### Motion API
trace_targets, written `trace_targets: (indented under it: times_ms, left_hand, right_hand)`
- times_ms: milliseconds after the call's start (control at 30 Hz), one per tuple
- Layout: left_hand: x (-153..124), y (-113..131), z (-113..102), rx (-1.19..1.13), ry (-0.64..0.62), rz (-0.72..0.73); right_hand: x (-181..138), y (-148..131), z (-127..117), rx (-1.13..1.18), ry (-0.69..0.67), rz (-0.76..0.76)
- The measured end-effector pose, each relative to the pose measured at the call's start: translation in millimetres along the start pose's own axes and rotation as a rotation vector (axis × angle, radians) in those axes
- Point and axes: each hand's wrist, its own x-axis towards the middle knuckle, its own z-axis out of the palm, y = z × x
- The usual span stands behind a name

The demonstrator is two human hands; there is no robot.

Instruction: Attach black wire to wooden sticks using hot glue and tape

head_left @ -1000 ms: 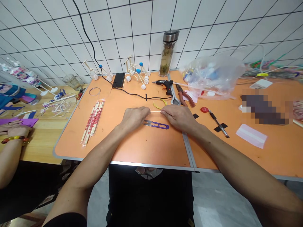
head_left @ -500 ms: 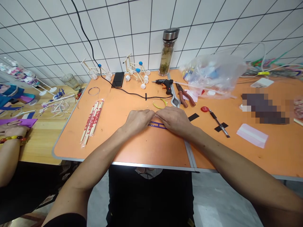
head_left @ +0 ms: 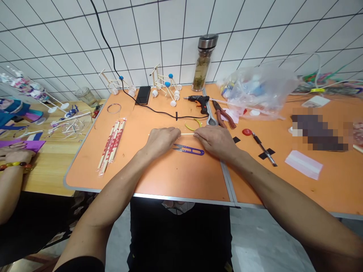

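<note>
A thin pale wooden stick spans the gap between my two hands, lying level just above or on the orange table. Its left end is in the closed fingers of my left hand. My right hand, also closed, grips the other end. Right below the stick lies a pair of purple thread snips, blades toward my left hand. Beyond my hands is a curved yellow item, partly hidden.
Wrapped chopsticks lie at left. Behind are a phone, stick models with blue balls, a glue gun, pliers and a tea bottle. A pen is at right. Another person's hand rests far left.
My hands have moved apart from nearly touching, so the stick now shows between them. More of the purple snips is uncovered. The view has shifted slightly.
</note>
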Motion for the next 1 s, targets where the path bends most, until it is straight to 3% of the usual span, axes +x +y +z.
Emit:
trace_targets:
  times_ms: [333, 567, 700, 1000]
  left_hand:
    - [0.3, 14.8, 5.4, 0.042, -0.036, 0.080]
    - [1.0, 6.9, 3.9, 0.015, -0.031, -0.008]
    - [2.5, 12.7, 5.1, 0.016, -0.062, 0.010]
    - [3.8, 16.6, 8.9, 0.003, -0.071, 0.029]
  right_hand:
    - [-1.1, -16.7, 8.6, 0.040, -0.104, 0.005]
    - [-1.5, -8.3, 2.8, 0.030, 0.104, 0.020]
    - [0.0, -16.3, 4.8, 0.001, 0.183, -0.072]
    - [-2.0, -18.1, 7.6, -0.013, 0.063, -0.121]
